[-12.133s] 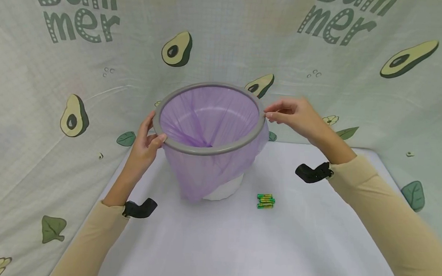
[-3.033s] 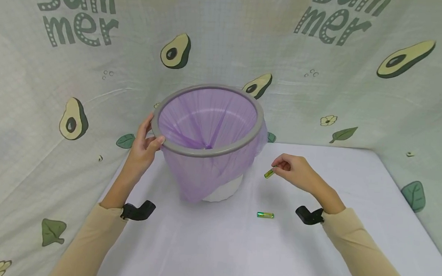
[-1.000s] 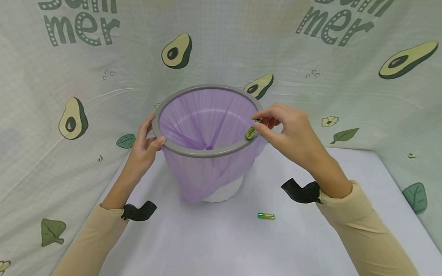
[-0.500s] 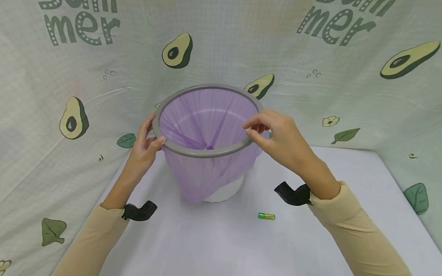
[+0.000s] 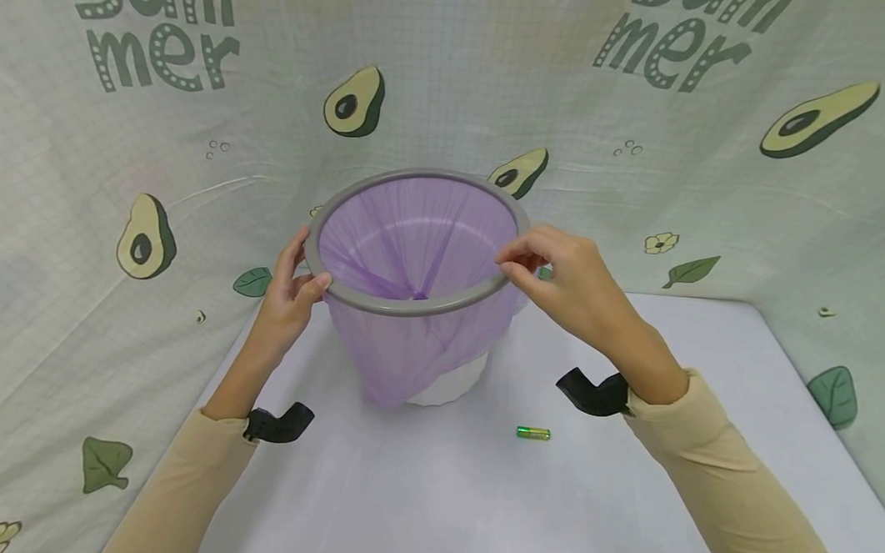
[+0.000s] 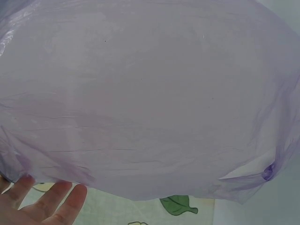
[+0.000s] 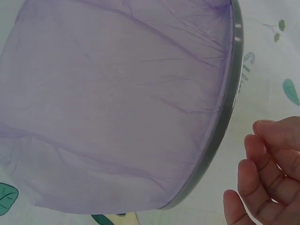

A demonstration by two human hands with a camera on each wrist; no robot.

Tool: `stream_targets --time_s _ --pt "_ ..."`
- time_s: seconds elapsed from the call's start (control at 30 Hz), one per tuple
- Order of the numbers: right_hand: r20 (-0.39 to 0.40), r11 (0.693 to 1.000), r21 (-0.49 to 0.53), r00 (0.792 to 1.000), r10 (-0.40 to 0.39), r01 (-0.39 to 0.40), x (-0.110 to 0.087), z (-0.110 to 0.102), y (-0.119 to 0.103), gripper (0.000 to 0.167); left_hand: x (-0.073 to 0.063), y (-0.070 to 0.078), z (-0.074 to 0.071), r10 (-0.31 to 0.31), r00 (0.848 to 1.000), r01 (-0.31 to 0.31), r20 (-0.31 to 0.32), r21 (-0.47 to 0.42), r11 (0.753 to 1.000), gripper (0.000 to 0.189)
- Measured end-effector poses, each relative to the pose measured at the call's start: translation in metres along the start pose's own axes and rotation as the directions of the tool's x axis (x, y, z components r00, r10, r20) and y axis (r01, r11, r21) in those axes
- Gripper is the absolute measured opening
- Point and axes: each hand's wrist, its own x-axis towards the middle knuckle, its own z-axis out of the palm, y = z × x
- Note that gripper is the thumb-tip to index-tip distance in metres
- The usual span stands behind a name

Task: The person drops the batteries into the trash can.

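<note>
A trash can with a grey rim (image 5: 411, 307) stands on the table, lined with a thin purple bag (image 5: 401, 349) that hangs over its outside. Below the bag, part of the white can body (image 5: 450, 384) shows. My left hand (image 5: 285, 295) holds the rim at its left side, thumb on top and fingers outside. Over the rim's right side is my right hand (image 5: 566, 276), fingers loosely bent and holding nothing visible. The right wrist view has those fingers (image 7: 248, 176) apart from the rim. One green and gold battery (image 5: 534, 432) lies on the table, right of the can.
The white-covered table (image 5: 416, 492) reaches back to a hanging cloth (image 5: 439, 51) printed with avocados, leaves and lettering. Each wrist carries a black camera mount. The bottom inside the can is hidden by the gathered bag.
Several batteries lay on the table at first; one lies there now. My right hand carried one to the rim and let it go; it is out of sight. The left hand stays on the rim.
</note>
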Motion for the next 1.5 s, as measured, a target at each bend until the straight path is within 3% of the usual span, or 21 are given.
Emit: stream_targets --time_s 0.47,0.77,1.03,1.33,1.5 --pt "-0.062 0.998 0.006 0.996 0.056 -0.055 -0.027 -0.004 0.02 0.007 -0.001 0.001 0.0 -0.001 1.0 0.001 -0.003 -0.005 1.0 0.067" --pt "-0.004 0.979 -0.006 0.979 0.205 -0.205 -0.057 0.007 0.046 0.011 0.0 0.0 0.0 0.001 1.0 -0.001 -0.007 0.006 1.0 0.067" --pt "0.038 0.962 -0.007 0.961 0.273 -0.273 -0.084 0.025 0.066 0.015 0.0 0.001 0.0 -0.015 1.0 0.015 -0.008 0.008 1.0 0.068" --pt "0.146 0.917 0.026 0.909 0.391 -0.399 -0.12 0.047 0.088 0.032 -0.001 0.004 0.001 -0.028 1.0 0.028 -0.012 0.006 1.0 0.067" --pt "0.198 0.873 0.053 0.862 0.467 -0.486 -0.145 0.063 0.099 0.039 -0.001 0.004 0.001 -0.032 0.999 0.032 -0.014 0.0 0.999 0.067"
